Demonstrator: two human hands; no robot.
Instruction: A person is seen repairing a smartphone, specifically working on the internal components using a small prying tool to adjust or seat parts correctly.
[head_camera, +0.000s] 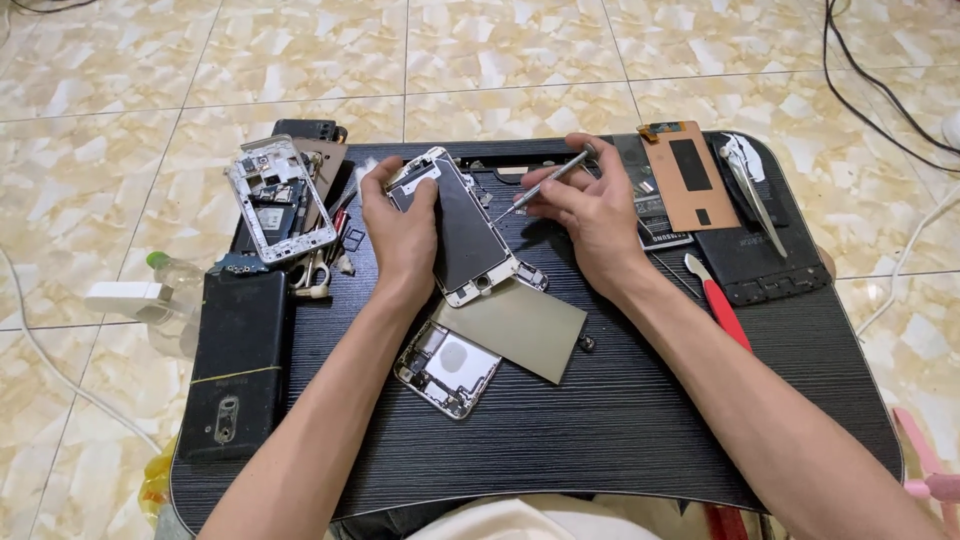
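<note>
Hands at work over dark ribbed worktop (620, 420). Left hand (403, 232), fingers curled, gripping opened white-framed phone with black screen panel (465, 235), lying at centre. Right hand (590, 205), at 3 o'clock of phone, pinching slim silver metal screwdriver (545, 183), tip down near phone's upper edge. Grey rectangular plate (520, 330) at 6 o'clock of phone. Red-handled pry tool (720, 305) farther right.

Opened phone (462, 225): left edge covered by the left hand (402, 232).
Screwdriver (545, 185): tip too small to make out where it meets the phone.
Battery (652, 205): largely hidden behind the right hand (590, 215).
Pink object (925, 465): cut off at the right edge.
Plastic bottle (172, 275): partly hidden by the tray.
</note>
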